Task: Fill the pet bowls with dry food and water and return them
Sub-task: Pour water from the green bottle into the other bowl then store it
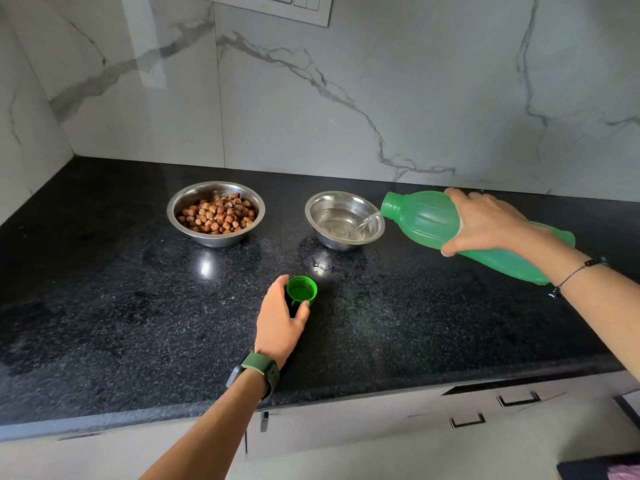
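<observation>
Two steel pet bowls stand on the black granite counter (104,306). The left bowl (180,202) holds brown dry food (216,214). The right bowl (320,206) has some water in it. My right hand (485,220) grips a green plastic bottle (422,216), tilted with its mouth over the right bowl's rim, and a thin stream of water (367,221) runs into the bowl. My left hand (280,320) rests on the counter, its fingers around the green bottle cap (302,289), which lies open side up.
A marble-patterned wall rises behind the counter, with a switch panel (277,5) at the top. Below the front edge are pale drawers with dark handles (517,400). Small water drops (322,265) lie in front of the right bowl.
</observation>
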Tool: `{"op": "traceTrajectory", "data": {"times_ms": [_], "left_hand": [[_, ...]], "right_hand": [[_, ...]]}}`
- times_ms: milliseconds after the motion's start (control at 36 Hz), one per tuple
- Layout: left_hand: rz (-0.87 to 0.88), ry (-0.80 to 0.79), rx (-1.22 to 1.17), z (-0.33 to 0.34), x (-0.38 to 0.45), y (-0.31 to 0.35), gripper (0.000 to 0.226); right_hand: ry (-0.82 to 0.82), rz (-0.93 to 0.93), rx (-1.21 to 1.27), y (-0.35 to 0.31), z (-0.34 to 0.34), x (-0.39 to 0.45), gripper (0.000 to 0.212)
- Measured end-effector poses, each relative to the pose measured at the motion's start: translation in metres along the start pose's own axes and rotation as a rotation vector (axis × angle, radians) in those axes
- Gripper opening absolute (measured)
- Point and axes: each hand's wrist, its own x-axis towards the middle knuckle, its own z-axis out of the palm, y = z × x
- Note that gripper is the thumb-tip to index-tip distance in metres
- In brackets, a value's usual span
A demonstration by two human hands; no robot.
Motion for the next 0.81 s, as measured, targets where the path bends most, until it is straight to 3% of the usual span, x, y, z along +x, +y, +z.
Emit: {"op": "traceTrajectory", "data": {"times_ms": [806], "left_hand": [[0.000, 0.003, -0.023, 0.0000, 0.0000, -0.0011, 0.063]], "right_hand": [[0.005, -0.003, -0.028, -0.0020, -0.0078, 0.0014, 0.113]]}}
